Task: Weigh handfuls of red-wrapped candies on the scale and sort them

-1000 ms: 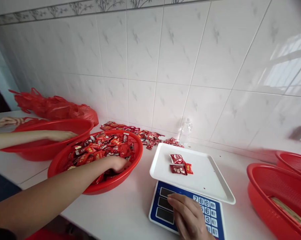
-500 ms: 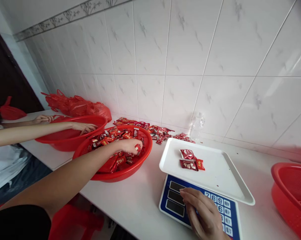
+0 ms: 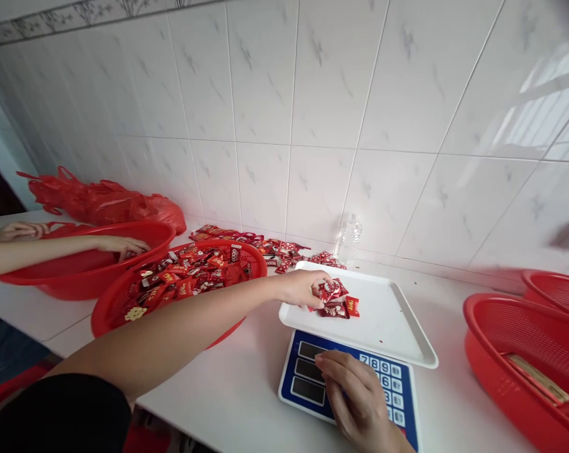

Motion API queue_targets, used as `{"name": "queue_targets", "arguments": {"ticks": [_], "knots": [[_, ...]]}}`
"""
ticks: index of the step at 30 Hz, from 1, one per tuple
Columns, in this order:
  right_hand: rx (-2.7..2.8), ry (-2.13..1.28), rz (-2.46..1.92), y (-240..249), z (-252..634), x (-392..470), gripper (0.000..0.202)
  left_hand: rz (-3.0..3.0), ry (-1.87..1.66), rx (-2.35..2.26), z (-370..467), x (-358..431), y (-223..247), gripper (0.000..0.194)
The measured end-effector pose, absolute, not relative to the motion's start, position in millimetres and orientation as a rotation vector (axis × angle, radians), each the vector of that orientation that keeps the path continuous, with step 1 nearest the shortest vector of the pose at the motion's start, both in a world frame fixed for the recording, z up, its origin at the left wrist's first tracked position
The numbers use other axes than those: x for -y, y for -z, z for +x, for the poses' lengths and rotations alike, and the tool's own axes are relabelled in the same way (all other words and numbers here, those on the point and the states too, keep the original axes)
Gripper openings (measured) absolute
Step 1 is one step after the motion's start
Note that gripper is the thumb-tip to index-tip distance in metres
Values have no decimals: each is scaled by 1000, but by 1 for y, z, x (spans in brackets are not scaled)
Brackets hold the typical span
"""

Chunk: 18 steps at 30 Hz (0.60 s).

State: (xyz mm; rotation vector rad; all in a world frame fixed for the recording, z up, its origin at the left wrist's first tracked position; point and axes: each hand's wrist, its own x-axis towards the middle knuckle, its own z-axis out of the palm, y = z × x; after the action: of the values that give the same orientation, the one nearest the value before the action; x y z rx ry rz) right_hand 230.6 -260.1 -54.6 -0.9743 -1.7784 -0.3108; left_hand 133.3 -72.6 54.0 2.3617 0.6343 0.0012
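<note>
My left hand (image 3: pixel 308 289) reaches over the left part of the white weighing tray (image 3: pixel 383 333), its fingers closed on a small red-and-white candy packet (image 3: pixel 320 291) that they mostly cover. Right beside those fingertips lie a few wrapped candies: a dark brown-red one (image 3: pixel 335 309) and an orange-red one (image 3: pixel 352 307) show best. My right hand (image 3: pixel 355 396) hovers at the blue keypad of the digital scale (image 3: pixel 308 391), fingers curled together and holding nothing I can see. Under my left forearm stands a red basket (image 3: pixel 259 264) full of red-wrapped candies (image 3: pixel 190 277).
A co-worker's hand (image 3: pixel 124 245) reaches into a red basin (image 3: pixel 81 286) at left. Red plastic bags (image 3: pixel 109 201) lie behind it. Loose packets (image 3: pixel 284 251) and a clear bottle (image 3: pixel 350 239) line the wall. More red baskets (image 3: pixel 483 352) stand at right.
My left hand has moved right, from inside the candy basket to the tray, carrying the packet. My right hand stays over the scale. The view has turned to the right.
</note>
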Motion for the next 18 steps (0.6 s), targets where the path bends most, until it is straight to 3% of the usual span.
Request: {"name": "queue_targets", "arguments": {"ticks": [3, 8, 12, 18], "knots": [[1779, 310, -965, 54, 231, 259, 33, 2437, -72, -606, 150, 76, -43, 58], [1781, 319, -953, 48, 229, 260, 32, 2532, -256, -608, 147, 65, -48, 35], [1793, 326, -957, 49, 229, 263, 31, 2508, -386, -884, 106, 33, -59, 19], [1809, 329, -948, 53, 230, 263, 30, 2437, -96, -1251, 12, 2, -50, 15]]}}
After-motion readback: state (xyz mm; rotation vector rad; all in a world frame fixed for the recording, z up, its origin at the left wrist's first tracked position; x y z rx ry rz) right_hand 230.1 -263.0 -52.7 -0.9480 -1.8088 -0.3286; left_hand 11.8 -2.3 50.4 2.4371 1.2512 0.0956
